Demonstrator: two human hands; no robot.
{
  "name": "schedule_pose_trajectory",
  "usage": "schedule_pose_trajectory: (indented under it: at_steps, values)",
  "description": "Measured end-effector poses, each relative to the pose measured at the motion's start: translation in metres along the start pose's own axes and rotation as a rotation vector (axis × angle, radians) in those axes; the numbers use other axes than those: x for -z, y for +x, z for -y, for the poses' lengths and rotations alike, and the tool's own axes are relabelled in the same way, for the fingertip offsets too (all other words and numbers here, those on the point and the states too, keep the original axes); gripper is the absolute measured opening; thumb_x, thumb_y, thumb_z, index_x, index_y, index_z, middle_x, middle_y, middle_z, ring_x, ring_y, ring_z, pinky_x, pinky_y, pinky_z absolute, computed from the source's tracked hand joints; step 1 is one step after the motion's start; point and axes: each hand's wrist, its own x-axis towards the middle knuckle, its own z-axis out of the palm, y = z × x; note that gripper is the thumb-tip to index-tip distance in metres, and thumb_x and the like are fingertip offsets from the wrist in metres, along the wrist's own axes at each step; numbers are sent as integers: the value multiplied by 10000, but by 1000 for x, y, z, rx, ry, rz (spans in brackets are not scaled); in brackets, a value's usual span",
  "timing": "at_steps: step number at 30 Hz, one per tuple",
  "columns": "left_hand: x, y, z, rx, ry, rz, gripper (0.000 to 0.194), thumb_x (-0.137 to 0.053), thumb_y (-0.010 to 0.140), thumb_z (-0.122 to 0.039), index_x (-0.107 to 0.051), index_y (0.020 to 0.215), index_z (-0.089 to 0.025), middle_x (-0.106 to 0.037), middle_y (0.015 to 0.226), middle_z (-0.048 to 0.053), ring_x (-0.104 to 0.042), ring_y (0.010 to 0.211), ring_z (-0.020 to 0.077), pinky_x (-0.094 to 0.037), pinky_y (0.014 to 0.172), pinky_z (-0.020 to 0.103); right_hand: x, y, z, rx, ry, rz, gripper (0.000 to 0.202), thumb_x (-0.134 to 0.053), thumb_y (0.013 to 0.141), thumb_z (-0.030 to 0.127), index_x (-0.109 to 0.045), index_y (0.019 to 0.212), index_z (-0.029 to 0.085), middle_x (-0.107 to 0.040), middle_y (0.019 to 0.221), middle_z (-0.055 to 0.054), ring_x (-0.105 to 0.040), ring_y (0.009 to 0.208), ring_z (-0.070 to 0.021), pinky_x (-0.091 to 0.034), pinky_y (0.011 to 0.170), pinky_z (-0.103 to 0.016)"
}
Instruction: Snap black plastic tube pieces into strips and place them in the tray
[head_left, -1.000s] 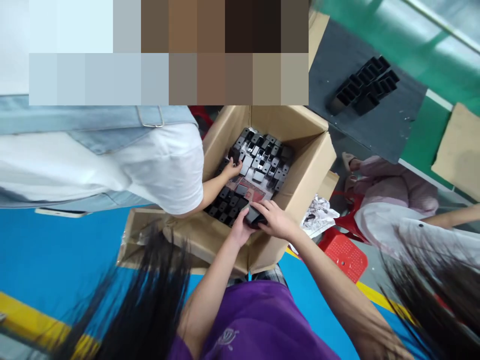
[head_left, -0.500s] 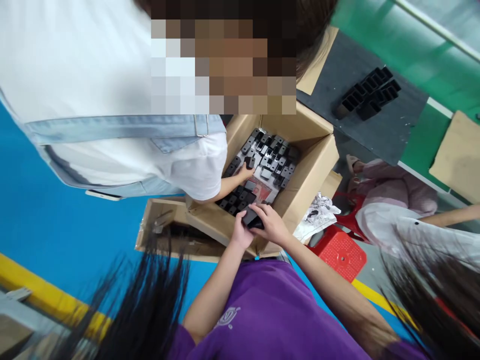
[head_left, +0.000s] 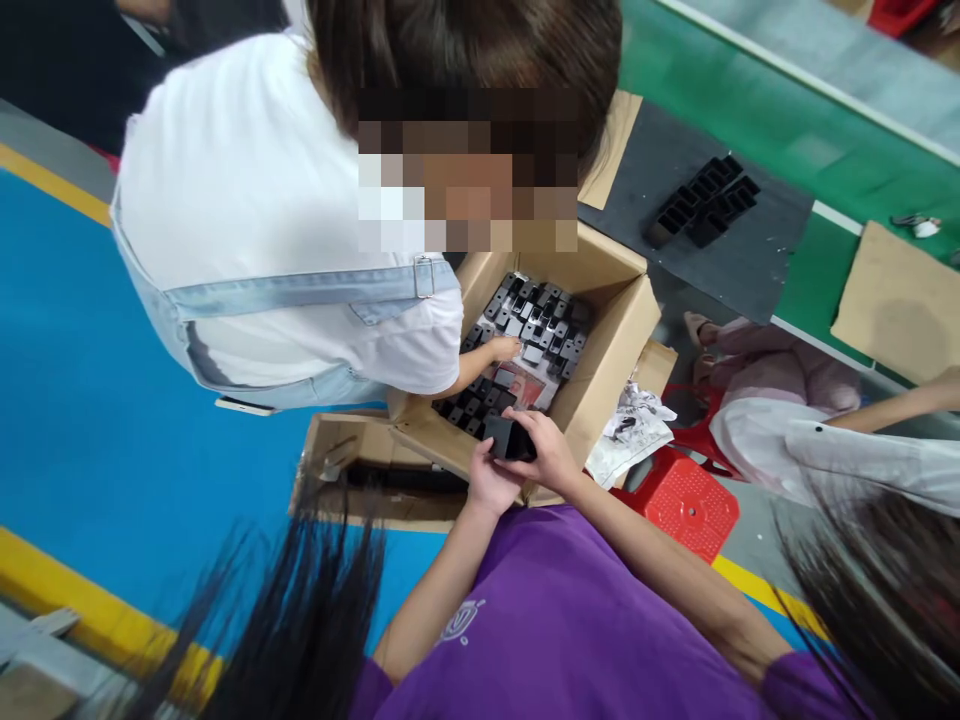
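A black block-shaped part (head_left: 508, 438) is held between my two hands over the near edge of a large open cardboard box (head_left: 616, 330). My left hand (head_left: 495, 485) supports it from the left and below, and my right hand (head_left: 551, 450) wraps round its right side. Inside the box, many black and grey parts (head_left: 532, 315) lie in rows, with a reddish printed sheet (head_left: 529, 388) among them. Another person's hand (head_left: 504, 348) reaches in over the rows from the left, with no part visible in it.
A person in a white shirt (head_left: 240, 180) leans over the box. A long carton (head_left: 420, 512) lies at its left, a red stool (head_left: 690, 510) at its right. Black parts (head_left: 705, 200) stand on a dark mat. Another person (head_left: 787, 390) sits at the right.
The black part between my hands has turned, showing a different face. The other person's hand no longer shows the dark part it held. The camera view has shifted somewhat.
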Motion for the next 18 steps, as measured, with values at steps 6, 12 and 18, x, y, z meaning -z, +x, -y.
schedule_pose_trajectory:
  at_steps: [6, 12, 18]
  values:
    - [15, -12, -22, 172, -66, 92, 755, -621, 818, -755, -673, 1268, -151, -738, 1262, 173, -583, 1351, 408, -454, 1106, 573, 11, 2, 4, 276, -121, 184, 677, -686, 924, 551, -544, 1444, 140, -673, 1251, -203, -645, 1126, -311, -532, 905, -438]
    - [34, -19, -8, 141, -109, 100, 606, -672, 843, -654, -704, 1155, -136, -755, 1194, 155, -588, 1346, 405, -433, 1146, 554, -3, -5, 19, 323, -152, 277, 729, -676, 922, 570, -516, 1496, 151, -666, 1270, -200, -607, 1142, -313, -478, 983, -486]
    - [34, -22, -9, -32, -68, 79, 684, -715, 748, -694, -696, 1208, -187, -767, 1148, 122, -638, 1268, 398, -480, 1097, 560, -6, -19, 38, 66, 67, -155, 653, -675, 918, 581, -532, 1407, 172, -621, 1297, -189, -587, 1241, -307, -503, 1051, -484]
